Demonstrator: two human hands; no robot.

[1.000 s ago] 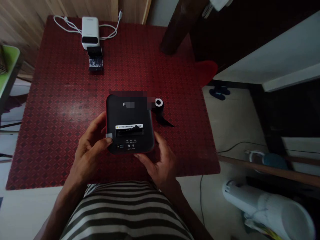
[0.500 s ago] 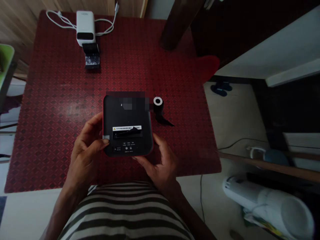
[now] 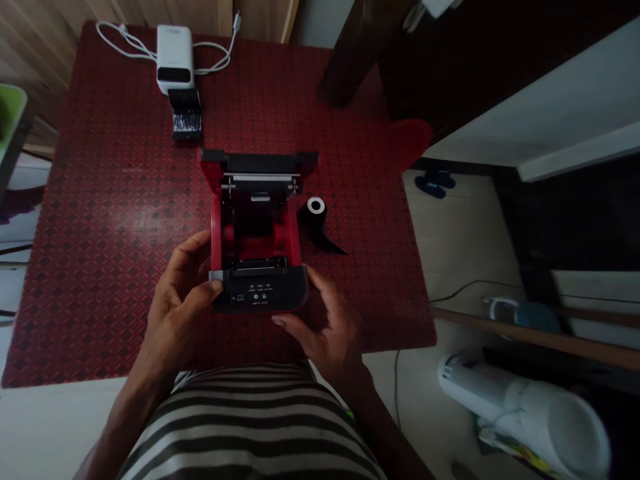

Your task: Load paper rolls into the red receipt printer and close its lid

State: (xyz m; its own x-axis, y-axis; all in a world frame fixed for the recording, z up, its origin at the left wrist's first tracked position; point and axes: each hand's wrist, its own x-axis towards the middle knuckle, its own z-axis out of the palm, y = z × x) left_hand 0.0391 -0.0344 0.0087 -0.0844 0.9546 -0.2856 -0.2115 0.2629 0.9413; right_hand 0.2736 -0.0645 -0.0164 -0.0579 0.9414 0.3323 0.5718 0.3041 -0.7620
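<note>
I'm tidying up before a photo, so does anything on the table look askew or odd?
The black roll, right of the open red-and-black device, looks untidy: its pointed end trails unwound across the table. Nothing looks plainly spilled or broken.

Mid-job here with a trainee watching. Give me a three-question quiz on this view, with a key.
1. True or false: the lid of the red-and-black device stands open.
2. Which hand has its thumb at the grey tab?
3. Where is the black roll?
A) Inside the device
B) On the table, right of the device
C) On the floor

Key: 1 true; 2 left hand; 3 B.
</note>
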